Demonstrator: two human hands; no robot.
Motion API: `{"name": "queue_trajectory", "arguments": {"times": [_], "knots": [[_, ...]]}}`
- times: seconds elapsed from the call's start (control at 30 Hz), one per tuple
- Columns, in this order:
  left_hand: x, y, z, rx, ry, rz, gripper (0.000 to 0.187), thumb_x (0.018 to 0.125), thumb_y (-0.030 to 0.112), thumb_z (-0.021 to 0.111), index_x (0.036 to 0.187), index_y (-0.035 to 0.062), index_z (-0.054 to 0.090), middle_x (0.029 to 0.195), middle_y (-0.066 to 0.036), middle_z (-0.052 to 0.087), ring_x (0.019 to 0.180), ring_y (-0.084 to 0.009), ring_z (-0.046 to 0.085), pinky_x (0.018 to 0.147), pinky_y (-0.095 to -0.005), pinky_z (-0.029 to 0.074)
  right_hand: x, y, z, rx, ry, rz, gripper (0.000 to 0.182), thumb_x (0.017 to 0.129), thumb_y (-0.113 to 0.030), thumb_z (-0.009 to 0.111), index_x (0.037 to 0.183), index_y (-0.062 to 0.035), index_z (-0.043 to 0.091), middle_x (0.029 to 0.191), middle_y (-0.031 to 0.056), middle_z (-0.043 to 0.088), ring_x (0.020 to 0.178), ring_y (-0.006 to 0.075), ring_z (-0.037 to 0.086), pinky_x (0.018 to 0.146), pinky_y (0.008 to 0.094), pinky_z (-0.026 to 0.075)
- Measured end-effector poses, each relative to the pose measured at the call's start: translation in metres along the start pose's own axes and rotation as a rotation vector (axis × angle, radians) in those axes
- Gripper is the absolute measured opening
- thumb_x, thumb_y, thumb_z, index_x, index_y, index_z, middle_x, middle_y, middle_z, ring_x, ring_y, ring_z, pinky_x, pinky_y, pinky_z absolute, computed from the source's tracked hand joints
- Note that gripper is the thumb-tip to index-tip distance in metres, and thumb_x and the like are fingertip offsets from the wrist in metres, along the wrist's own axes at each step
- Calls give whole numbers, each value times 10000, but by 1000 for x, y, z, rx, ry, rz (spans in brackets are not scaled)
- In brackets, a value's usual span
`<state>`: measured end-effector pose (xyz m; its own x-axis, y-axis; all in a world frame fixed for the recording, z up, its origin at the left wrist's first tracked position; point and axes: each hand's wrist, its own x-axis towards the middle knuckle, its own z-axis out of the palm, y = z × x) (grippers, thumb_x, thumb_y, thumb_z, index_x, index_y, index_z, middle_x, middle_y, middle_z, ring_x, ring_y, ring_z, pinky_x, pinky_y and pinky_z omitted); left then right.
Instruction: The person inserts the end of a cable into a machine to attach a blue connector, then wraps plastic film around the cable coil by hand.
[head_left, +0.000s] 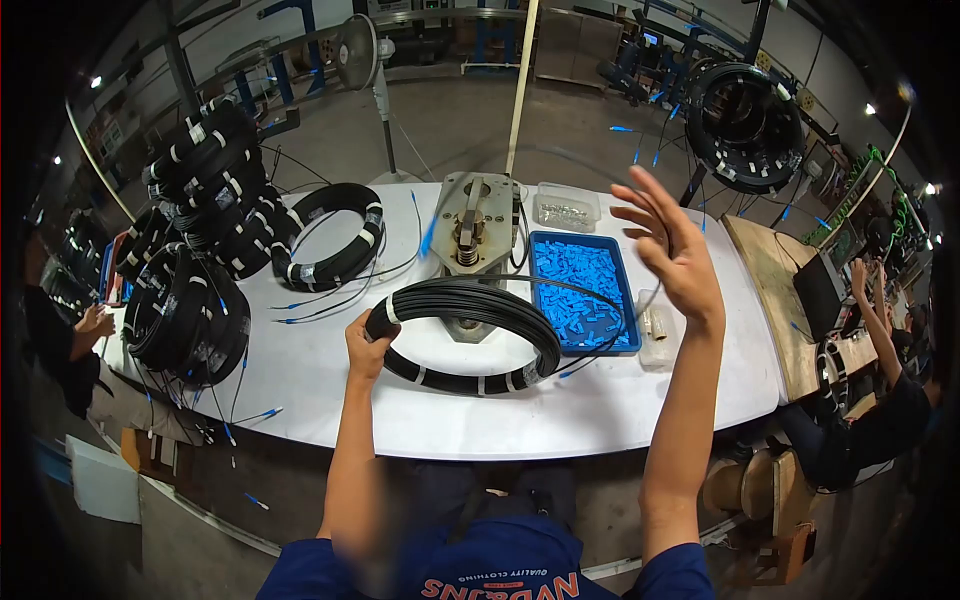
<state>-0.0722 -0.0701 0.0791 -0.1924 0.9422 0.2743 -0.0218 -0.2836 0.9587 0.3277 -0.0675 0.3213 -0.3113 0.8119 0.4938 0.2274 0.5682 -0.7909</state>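
Note:
My left hand [369, 346] is wrapped round the left side of a coil of black cable [470, 305], bound with white ties and tilted up over the white table. My right hand [672, 245] is raised to the right of the coil, palm turned inward and fingers apart, with nothing in its grasp. A blurred loose cable end with a blue connector [428, 240] swings above the coil. Behind the coil stands a metal press [467, 222] with a spring. Beside it, partly under my right hand's side, is a blue tray [586, 350] of small blue plastic pieces.
Finished-looking black coils [205, 195] are stacked at the left, and another coil [335, 235] lies flat on the white table [300, 400]. A clear box [565, 208] of small parts sits behind the tray. More coils [745, 125] hang back right. People work at both sides.

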Motion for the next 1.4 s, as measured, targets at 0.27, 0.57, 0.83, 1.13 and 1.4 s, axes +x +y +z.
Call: {"name": "queue_trajectory", "arguments": {"times": [0.27, 0.57, 0.83, 1.13, 1.4], "knots": [[0, -5, -4, -60, 53, -7, 201, 743, -7, 704, 943, -8, 680, 687, 68, 548, 548, -32, 430, 512, -208, 317, -29, 56, 29, 313, 24, 29, 1128, 669, -699, 731, 1514, -75, 318, 1360, 153, 541, 1261, 284, 532, 1056, 410, 411], [-6, -8, -10, -87, 54, -29, 190, 751, 8, 710, 935, -6, 668, 733, 39, 579, 609, -36, 469, 558, -208, 354, -45, 57, 99, 163, -69, 219, 933, 665, -209, 900, 1462, -105, 426, 1220, 141, 621, 1036, 232, 644, 944, 368, 517], [1, 71, -13, 331, -231, 152, 399, 710, 146, 809, 1063, 24, 670, 935, -33, 669, 878, -155, 607, 854, -305, 468, -43, 66, 90, 237, -81, 250, 520, 857, -90, 729, 1348, -78, 555, 1048, 114, 682, 1036, 198, 683, 870, 304, 543], [23, 145, 40, 635, -452, 360, 695, 652, 350, 896, 1210, 45, 616, 1016, -141, 701, 879, -247, 693, 812, -335, 533, -35, 45, 103, 141, 78, 178, 843, 741, -183, 864, 1444, -93, 409, 1076, 106, 666, 909, 192, 685, 793, 295, 540], [21, 151, 47, 728, -423, 315, 692, 642, 284, 901, 1211, 26, 605, 1036, -132, 685, 917, -221, 680, 835, -322, 530, -43, 75, 118, 128, 43, 292, 1179, 569, -295, 963, 1512, -104, 281, 1146, 156, 633, 928, 217, 680, 834, 331, 554]]}}
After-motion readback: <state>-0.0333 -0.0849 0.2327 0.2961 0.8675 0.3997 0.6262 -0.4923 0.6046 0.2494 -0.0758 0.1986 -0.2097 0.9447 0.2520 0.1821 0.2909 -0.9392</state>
